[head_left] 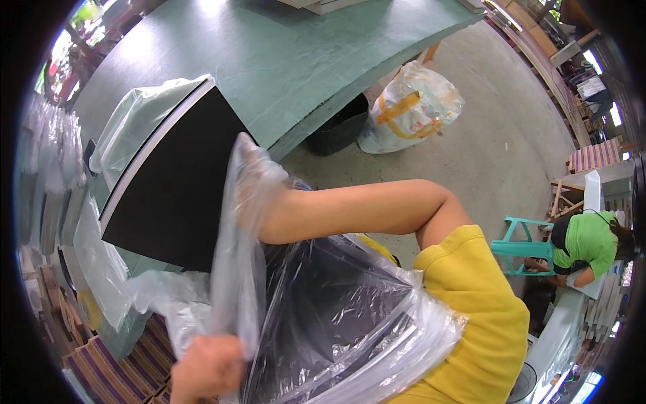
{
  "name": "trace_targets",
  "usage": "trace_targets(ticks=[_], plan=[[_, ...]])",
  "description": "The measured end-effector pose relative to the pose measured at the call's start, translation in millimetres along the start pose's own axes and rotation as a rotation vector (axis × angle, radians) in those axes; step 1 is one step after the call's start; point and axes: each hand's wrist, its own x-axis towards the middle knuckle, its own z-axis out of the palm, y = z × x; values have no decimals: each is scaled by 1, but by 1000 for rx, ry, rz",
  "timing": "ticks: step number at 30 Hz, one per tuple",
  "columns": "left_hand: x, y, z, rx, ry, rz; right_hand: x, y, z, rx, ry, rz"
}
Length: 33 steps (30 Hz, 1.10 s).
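A flat black panel (178, 182) with a pale edge lies tilted in front of me, its far left side over the green table. Clear plastic bag film (235, 269) hangs across its near edge and runs down between my hands. Low in the picture, my left hand (208, 367) is closed in a fist on the bag's lower end, slightly blurred. My right hand (259, 185) is at the panel's right edge, with film over it; blur and film hide its fingers. Against my body leans another dark panel (336, 303) wrapped in clear plastic.
More clear film (128, 128) lies on the green table (289, 54) behind the panel. Plastic-wrapped stacks (50, 175) stand at the left. Beyond the table's edge are a dark bin (340, 128) and a full white sack (410, 111). A person in green (589, 246) works far right beside a turquoise stool (521, 249).
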Motion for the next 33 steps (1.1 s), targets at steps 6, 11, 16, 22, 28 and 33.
trace_targets(ticks=[6,11,16,22,28,33], plan=[[-3,-22,33,435,20,-383,-4,-18,18,-192,163,50],[-13,-75,42,597,167,-541,-10,-34,52,-105,-44,-293],[-18,-112,79,679,125,-463,1,-44,58,266,-282,-420],[-33,-134,97,835,104,-598,-1,-57,58,35,-238,-535],[-34,-94,70,-74,189,-128,17,25,-24,791,490,46],[-58,-93,-2,-787,1500,-495,14,19,-12,771,746,243]])
